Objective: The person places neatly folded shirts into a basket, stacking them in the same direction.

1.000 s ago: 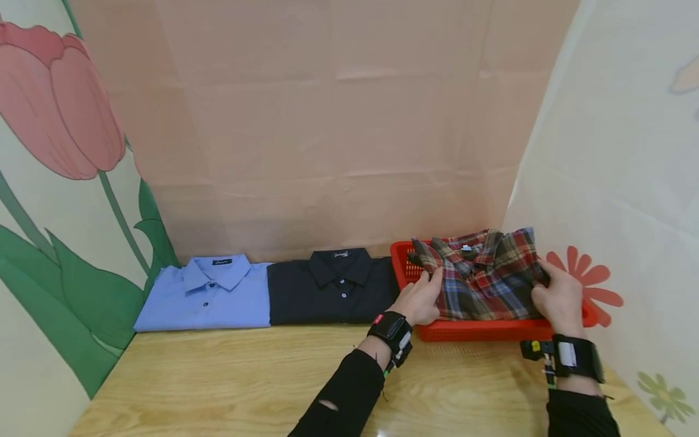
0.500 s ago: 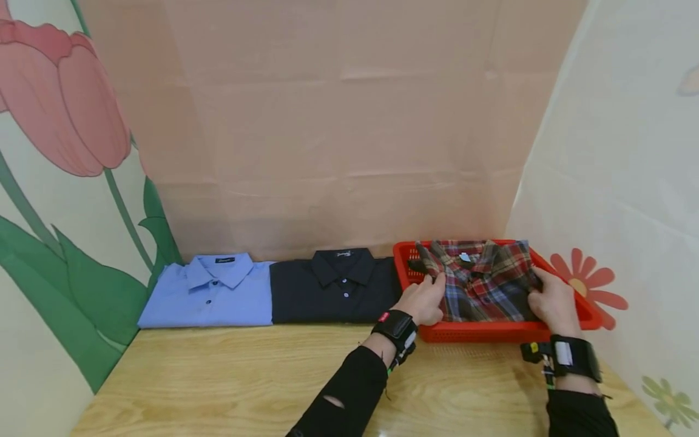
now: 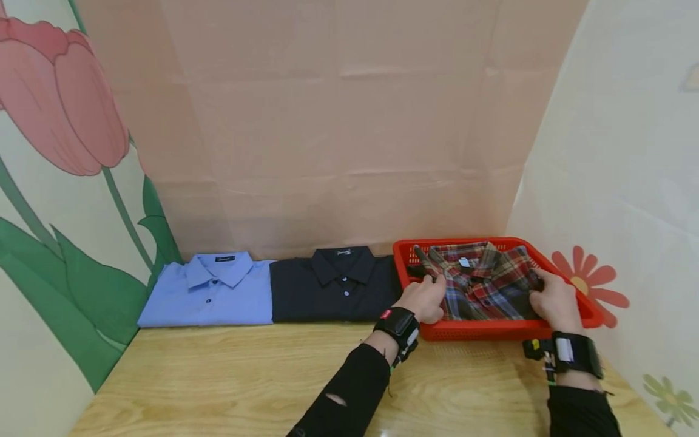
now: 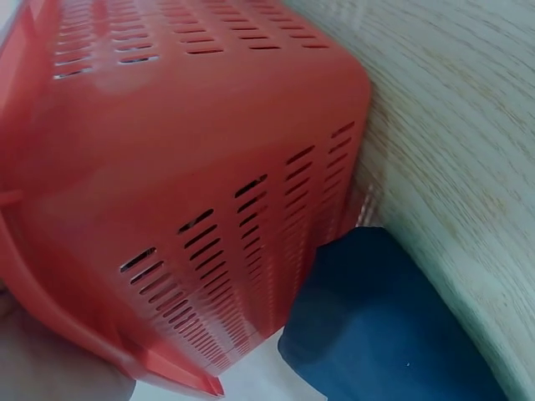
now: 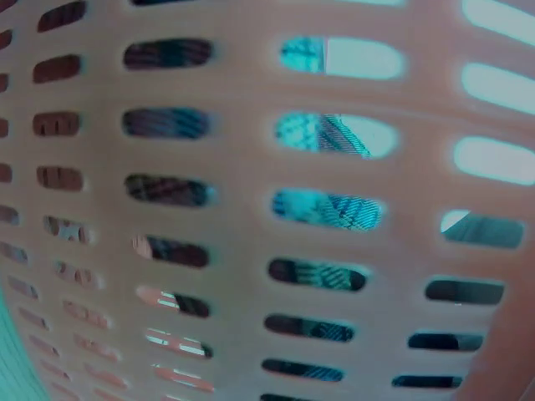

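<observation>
A folded red plaid shirt [image 3: 480, 282] lies inside a red slotted basket [image 3: 491, 331] at the right end of the wooden table. My left hand [image 3: 425, 298] grips the shirt's left edge over the basket rim. My right hand [image 3: 553, 297] grips its right edge. The left wrist view shows the basket's outer wall [image 4: 167, 167] and corner close up, with a bit of the hand at the bottom left. The right wrist view is filled by the slotted basket wall [image 5: 251, 217], with plaid cloth showing through the holes.
A folded black shirt [image 3: 334, 285] lies just left of the basket, touching it. A folded light blue shirt [image 3: 210, 291] lies further left. Paper walls enclose the table [image 3: 229, 382] at the back, left and right.
Both hands have lowered the plaid shirt from above the basket rim down into the basket, where it now lies flatter.
</observation>
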